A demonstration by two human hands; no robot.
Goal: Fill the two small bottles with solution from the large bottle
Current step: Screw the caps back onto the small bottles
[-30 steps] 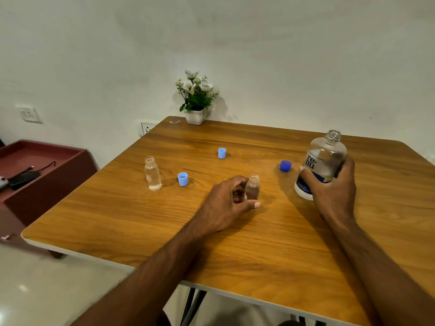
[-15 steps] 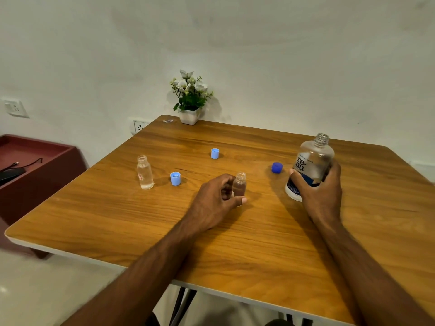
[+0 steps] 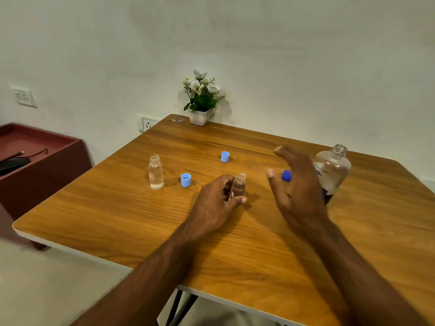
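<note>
Wooden surface (image 3: 141,215) carries all items. Large bottle (image 3: 334,171) stands upright, uncapped, at far right of the surface, partly behind my right hand (image 3: 297,184). Right hand is raised in front of it, fingers (image 3: 286,154) spread and relaxed, grasping nothing; contact w/ the bottle cannot be confirmed.

My left hand (image 3: 216,203) rests on the surface near centre, thumb and fingers curled round small bottle no. 1 (image 3: 239,184), which stands upright, uncapped. Fill level: cannot tell, hand covers lower body.

Small bottle no. 2 (image 3: 155,171) stands upright and uncapped at left, well apart from both hands, clear liquid visible inside to approx. shoulder height.

Caps, all loose on the surface: light-blue cap A (image 3: 185,180) just right of bottle no. 2; light-blue cap B (image 3: 225,156) farther back, near centre; dark-blue cap (image 3: 286,175) between bottle no. 1 and the large bottle, partly hidden by my right hand.

Flower pot (image 3: 200,116) sits at the far edge against the wall.
</note>
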